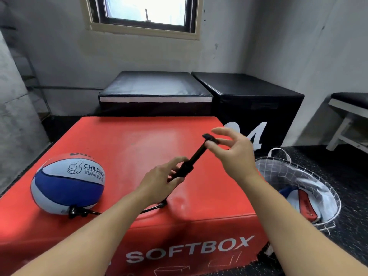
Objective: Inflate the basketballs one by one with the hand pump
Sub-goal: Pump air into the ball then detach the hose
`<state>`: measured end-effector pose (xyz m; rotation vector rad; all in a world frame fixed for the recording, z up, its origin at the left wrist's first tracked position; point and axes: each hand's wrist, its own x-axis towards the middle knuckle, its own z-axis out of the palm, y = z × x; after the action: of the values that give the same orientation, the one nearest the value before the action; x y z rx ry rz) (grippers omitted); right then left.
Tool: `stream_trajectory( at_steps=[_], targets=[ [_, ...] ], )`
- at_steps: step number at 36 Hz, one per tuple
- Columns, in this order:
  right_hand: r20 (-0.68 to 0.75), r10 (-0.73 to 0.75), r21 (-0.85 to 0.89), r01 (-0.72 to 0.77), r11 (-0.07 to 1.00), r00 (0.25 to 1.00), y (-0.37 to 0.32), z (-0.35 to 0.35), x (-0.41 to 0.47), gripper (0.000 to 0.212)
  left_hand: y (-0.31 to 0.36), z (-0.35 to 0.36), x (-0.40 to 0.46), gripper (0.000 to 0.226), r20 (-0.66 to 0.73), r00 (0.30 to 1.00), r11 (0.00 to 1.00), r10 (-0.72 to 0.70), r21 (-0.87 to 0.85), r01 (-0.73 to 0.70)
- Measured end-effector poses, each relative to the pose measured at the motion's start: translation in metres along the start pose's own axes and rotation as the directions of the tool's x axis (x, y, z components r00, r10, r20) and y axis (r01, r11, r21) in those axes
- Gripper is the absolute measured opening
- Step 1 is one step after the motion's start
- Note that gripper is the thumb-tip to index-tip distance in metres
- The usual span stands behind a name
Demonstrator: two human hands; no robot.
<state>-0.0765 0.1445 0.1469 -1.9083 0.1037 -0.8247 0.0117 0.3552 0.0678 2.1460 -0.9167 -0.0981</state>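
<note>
Black hand pump (191, 163) held over red soft box (127, 140): my left hand (163, 177) gripped barrel, right hand (233, 150) loosely open, fingertips pinching T-handle at 1 o'clock, plunger drawn out. Basketball (67, 183) sat at 9 o'clock, hose (151, 209) attached. Judged mid-pumping; next, firm push down.

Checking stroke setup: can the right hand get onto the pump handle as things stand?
Probably yes. The right hand already has its fingers at the pump handle, rod extended, nothing between them. The left hand grips the pump barrel lower down, clear of it.
</note>
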Motion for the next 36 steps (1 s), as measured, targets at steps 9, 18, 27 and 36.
stream_trajectory(
  at_steps=[9, 18, 27, 36],
  targets=[
    [-0.127, -0.074, 0.016, 0.077, 0.997, 0.989, -0.008, -0.014, 0.011, 0.017, -0.006, -0.002, 0.000, 0.061, 0.005, 1.000, 1.000, 0.007, -0.019, -0.007],
    [0.032, -0.119, -0.102, 0.122, 0.987, 0.992, -0.002, 0.019, 0.007, 0.024, -0.016, -0.007, 0.001, 0.060, -0.001, 1.000, 0.995, -0.016, -0.103, 0.016],
    [0.186, -0.079, -0.186, 0.114, 0.976, 0.979, 0.010, 0.041, -0.005, 0.026, -0.014, -0.008, 0.002, 0.060, -0.005, 0.998, 0.986, -0.060, -0.155, 0.058],
    [0.233, 0.006, -0.203, 0.043, 0.978, 0.972, 0.015, 0.042, -0.018, 0.019, -0.012, -0.005, 0.000, 0.063, -0.013, 0.999, 0.992, -0.043, -0.119, 0.041]
  ],
)
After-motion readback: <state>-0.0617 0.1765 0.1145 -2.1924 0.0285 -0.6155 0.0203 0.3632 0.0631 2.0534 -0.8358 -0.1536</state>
